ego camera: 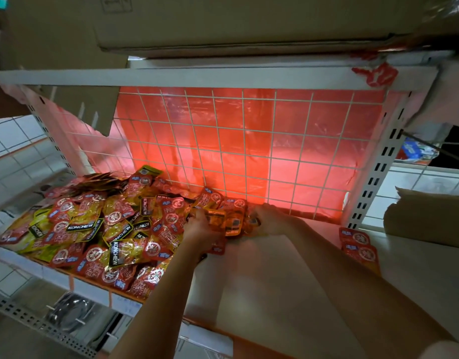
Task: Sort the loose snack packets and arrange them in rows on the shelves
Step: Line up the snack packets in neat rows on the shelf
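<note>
Now, a white metal shelf (262, 275), smooth and pale on its right half, backed by a white wire grid (244, 141) with translucent red plastic sheeting (288, 120) glowing behind it. Slotted white uprights (378, 172) frame the bay, brown cardboard boxes (197, 24) press down on the shelf above, and white tiling (13, 149) shows off to the left. Heaped across the left half of the shelf lies the pile of snack packets (98, 229), glossy, crinkled foil pouches in red and yellow, some with black KONCHEW labels. Both hands work at the pile's right edge, up against the grid. The left hand (201, 230) has its grip curled onto an orange packet (218, 221), and the right hand (271, 220) is clamped on the bunch of red packets (238, 206) between the two hands. Two red packets (360, 244) lie overlapping near the right upright, well apart from the heap. A beige bundle (427, 216) sits on the far right.
</note>
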Motion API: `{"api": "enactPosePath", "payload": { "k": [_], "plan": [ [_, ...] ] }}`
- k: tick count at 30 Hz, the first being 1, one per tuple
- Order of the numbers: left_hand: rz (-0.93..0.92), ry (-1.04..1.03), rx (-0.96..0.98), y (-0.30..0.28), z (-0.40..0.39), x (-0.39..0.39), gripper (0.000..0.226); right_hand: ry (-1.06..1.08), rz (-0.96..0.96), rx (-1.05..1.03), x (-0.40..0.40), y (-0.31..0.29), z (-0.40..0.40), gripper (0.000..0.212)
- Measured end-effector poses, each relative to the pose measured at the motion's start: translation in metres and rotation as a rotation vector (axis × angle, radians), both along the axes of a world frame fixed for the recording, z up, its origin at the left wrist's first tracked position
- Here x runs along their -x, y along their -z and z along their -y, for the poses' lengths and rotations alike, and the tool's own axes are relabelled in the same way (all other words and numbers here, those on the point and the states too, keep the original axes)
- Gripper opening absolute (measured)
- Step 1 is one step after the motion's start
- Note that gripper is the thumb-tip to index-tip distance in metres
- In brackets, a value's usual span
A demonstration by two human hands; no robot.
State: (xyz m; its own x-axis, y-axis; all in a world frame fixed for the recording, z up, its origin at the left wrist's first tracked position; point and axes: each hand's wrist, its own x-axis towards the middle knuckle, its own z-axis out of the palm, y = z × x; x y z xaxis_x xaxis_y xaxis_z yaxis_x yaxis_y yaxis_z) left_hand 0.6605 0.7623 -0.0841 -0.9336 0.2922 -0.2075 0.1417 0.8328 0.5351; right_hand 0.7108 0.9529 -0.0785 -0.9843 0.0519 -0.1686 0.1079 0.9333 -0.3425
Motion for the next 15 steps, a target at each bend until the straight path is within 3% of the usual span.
{"api": "enactPosePath", "payload": {
  "k": [3, 6, 8, 11, 15],
  "plan": [
    [0.019, -0.005, -0.020, -0.001, 0.000, -0.001, 0.088, 0.025, 0.121, -0.136, -0.001, -0.005, 0.004, 0.043],
    [0.052, -0.007, -0.094, 0.004, 0.002, -0.001, 0.094, 0.039, 0.178, -0.084, -0.003, -0.004, 0.011, 0.045],
    [0.039, 0.007, -0.160, 0.007, 0.005, -0.002, 0.081, 0.033, 0.182, 0.084, -0.005, 0.000, 0.010, 0.043],
    [0.063, 0.005, -0.284, 0.008, 0.009, -0.005, 0.057, 0.066, 0.127, 0.377, -0.017, -0.001, 0.009, 0.059],
    [0.139, 0.063, -0.464, 0.007, 0.016, -0.005, 0.045, 0.186, 0.048, 0.635, -0.030, -0.002, 0.005, 0.043]
  ]
}}
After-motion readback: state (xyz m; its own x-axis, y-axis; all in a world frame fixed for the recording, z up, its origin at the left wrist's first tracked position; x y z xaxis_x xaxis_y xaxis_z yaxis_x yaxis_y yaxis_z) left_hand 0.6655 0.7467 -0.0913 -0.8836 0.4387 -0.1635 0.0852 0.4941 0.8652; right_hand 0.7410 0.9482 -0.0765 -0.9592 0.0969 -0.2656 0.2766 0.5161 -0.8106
